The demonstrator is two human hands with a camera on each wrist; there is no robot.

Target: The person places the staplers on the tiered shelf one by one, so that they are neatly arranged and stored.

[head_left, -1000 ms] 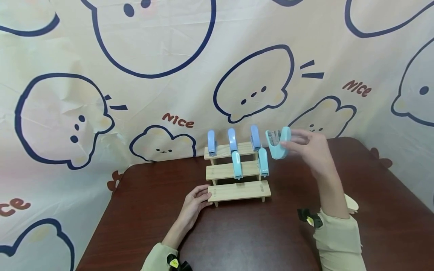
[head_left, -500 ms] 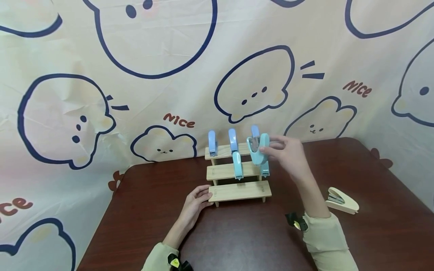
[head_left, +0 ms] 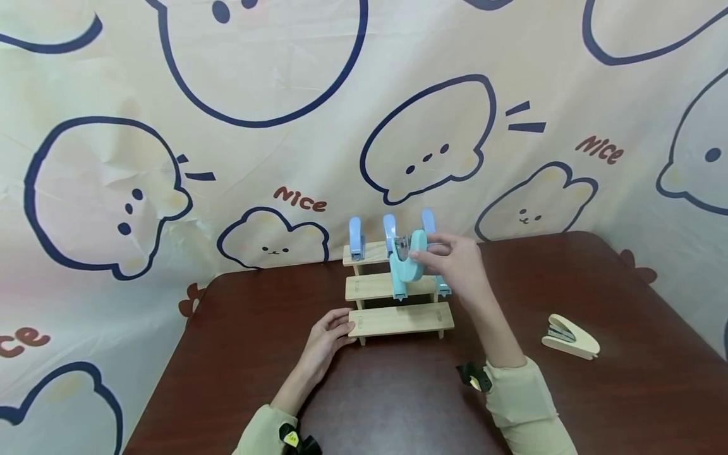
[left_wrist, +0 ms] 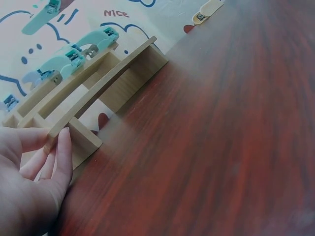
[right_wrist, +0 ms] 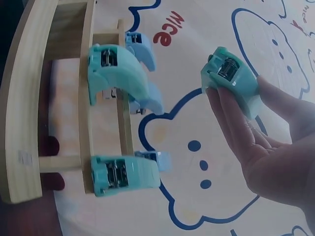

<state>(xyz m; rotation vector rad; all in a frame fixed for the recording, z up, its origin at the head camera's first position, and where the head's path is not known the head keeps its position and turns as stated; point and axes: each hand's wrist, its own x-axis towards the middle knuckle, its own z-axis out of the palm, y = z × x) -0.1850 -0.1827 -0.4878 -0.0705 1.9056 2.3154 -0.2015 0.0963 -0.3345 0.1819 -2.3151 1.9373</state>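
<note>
My right hand (head_left: pixel 457 265) pinches a teal stapler (head_left: pixel 418 256) in the air, in front of the upper tiers of a three-step wooden rack (head_left: pixel 400 321). In the right wrist view the stapler (right_wrist: pixel 238 78) is held between thumb and fingers, apart from the rack. My left hand (head_left: pixel 321 347) pinches the left end of the rack's lowest board, as the left wrist view shows at the board's edge (left_wrist: pixel 61 123). Two more teal staplers (right_wrist: pixel 125 176) sit on the middle step, partly hidden in the head view. Three blue staplers (head_left: pixel 356 239) stand on the top step.
A cream stapler (head_left: pixel 570 337) lies on the dark red-brown table (head_left: pixel 227 379), right of the right forearm. Behind the rack hangs a pale cloth (head_left: pixel 273 158) printed with cartoon animals, close to the table's back edge.
My right hand has carried the teal stapler leftward and slightly down, from beside the rack to in front of its middle. The left hand has stayed at the rack.
</note>
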